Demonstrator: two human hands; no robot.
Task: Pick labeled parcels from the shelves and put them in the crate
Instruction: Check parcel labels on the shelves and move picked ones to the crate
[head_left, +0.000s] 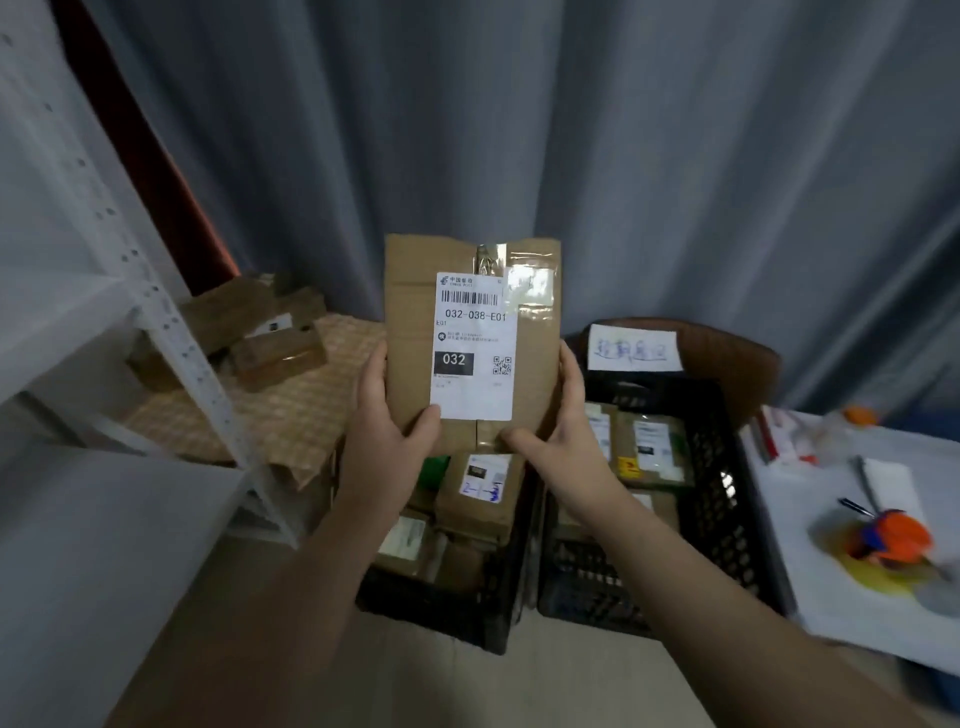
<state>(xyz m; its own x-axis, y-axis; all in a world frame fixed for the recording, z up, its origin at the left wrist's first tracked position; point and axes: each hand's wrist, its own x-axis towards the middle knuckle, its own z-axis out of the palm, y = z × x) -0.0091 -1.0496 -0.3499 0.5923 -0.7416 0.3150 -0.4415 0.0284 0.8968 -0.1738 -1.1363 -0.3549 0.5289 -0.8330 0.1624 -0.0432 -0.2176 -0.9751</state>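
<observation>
A flat brown cardboard parcel (410, 312) with a white shipping label reading 032-038-E01 is held upright in front of me, label facing the camera. My left hand (387, 415) grips its lower left edge, thumb on the front. My right hand (558, 431) grips its lower right edge, thumb across the bottom. Below the parcel stand two black plastic crates: the left crate (441, 608) holds several labeled parcels, and the right crate (727, 499) also holds several.
A white metal shelf (171, 332) stands at the left, with several brown boxes (275, 353) on a checked sheet beyond it. A grey curtain hangs behind. At the right a white table (831, 582) carries a pen, paper and an orange object.
</observation>
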